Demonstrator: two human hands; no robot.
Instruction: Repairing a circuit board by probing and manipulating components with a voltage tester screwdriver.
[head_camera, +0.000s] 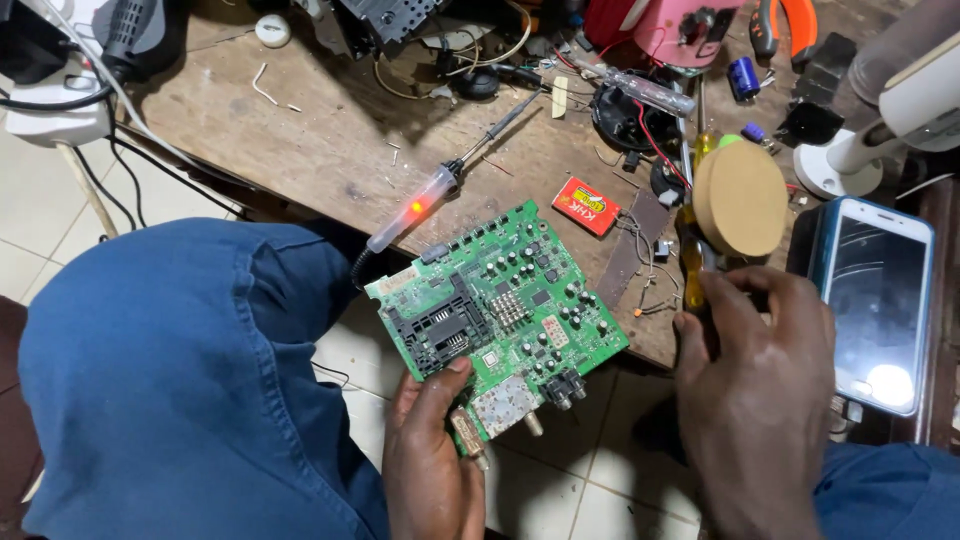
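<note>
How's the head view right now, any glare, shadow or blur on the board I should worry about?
Head view: the green circuit board in the left hand is evenly lit and sharp; glare sits only on the phone screen; the right hand is in focus; dark shadow covers the bench top at the back; the soldering iron's lamp glows orange.

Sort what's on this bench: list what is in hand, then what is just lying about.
In hand:
- green circuit board, held by the left hand
- yellow-handled screwdriver, gripped by the right hand

Lying about:
- soldering iron, its lamp lit
- red packet
- phone
- round tan disc
- orange-handled pliers
</note>
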